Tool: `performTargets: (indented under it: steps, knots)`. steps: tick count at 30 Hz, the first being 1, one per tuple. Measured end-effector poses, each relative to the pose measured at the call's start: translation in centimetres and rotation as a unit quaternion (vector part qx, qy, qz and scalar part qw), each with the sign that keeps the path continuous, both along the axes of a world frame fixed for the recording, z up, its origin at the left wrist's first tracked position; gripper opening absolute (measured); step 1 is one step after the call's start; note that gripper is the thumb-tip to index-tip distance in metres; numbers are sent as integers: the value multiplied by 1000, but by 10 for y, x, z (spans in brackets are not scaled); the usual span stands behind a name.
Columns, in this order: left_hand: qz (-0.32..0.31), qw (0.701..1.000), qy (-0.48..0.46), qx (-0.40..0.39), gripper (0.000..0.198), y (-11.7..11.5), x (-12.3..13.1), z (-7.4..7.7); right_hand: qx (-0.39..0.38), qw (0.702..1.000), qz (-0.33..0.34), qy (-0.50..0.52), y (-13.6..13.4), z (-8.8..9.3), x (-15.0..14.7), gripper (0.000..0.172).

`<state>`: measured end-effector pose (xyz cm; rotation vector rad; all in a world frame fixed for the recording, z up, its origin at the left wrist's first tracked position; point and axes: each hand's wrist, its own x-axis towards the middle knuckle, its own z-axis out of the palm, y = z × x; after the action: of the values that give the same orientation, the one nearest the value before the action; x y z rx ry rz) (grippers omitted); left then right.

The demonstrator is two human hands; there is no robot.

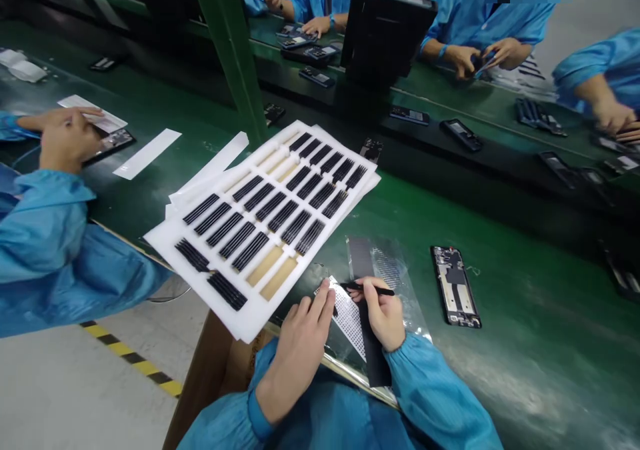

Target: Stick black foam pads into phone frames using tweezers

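My right hand (384, 311) is closed around slim black tweezers (383, 290), whose tip points left over a white sheet dotted with small dark pieces (350, 320). My left hand (305, 337) lies with fingers stretched out, fingertips at the left edge of that sheet. A black strip (375, 353) runs under my right hand beside the dotted sheet, with clear plastic film (407, 297) to its right. Farther right lies an opened phone body (455, 287) with its inner parts showing. A white foam tray (200, 293) holding rows of black strips sits left of my hands.
At the left, a co-worker's hands (70, 137) work over a device. White paper strips (147, 153) lie between us. A green post (230, 50) and a black monitor (393, 37) stand beyond the tray. Several phones, including one phone (461, 135), lie along the far line before other co-workers.
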<state>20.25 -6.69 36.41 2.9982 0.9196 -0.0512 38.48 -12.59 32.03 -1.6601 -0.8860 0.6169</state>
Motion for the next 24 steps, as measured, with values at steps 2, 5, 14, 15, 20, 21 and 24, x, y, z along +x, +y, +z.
performTargets:
  steps: [2, 5, 14, 15, 20, 21, 24]
  knots:
    - [2, 1000, 7, -5, 69, 2, 5, -3, -1, 1000, 7, -20, -1, 0, 1, 32]
    - [-9, 1000, 15, -10, 68, 5, 8, -6, 1, 999, 12, -44, -2, 2, 1, 29]
    - [-42, 998, 16, -43, 67, 13, 8, -10, 3, 993, 42, -110, -2, 7, 3, 25]
    - [-45, 998, 12, -51, 67, 14, 8, -10, 7, 992, 49, -116, -2, 8, 4, 24]
    - [-54, 995, -4, -84, 69, 20, 6, -9, 34, 981, 94, -165, -2, 12, 6, 20]
    - [-58, 994, -8, -92, 70, 21, 6, -9, 34, 979, 101, -175, -2, 14, 5, 21]
    - [-70, 991, -11, -112, 71, 26, 6, -8, 31, 972, 115, -201, -1, 20, 2, 20]
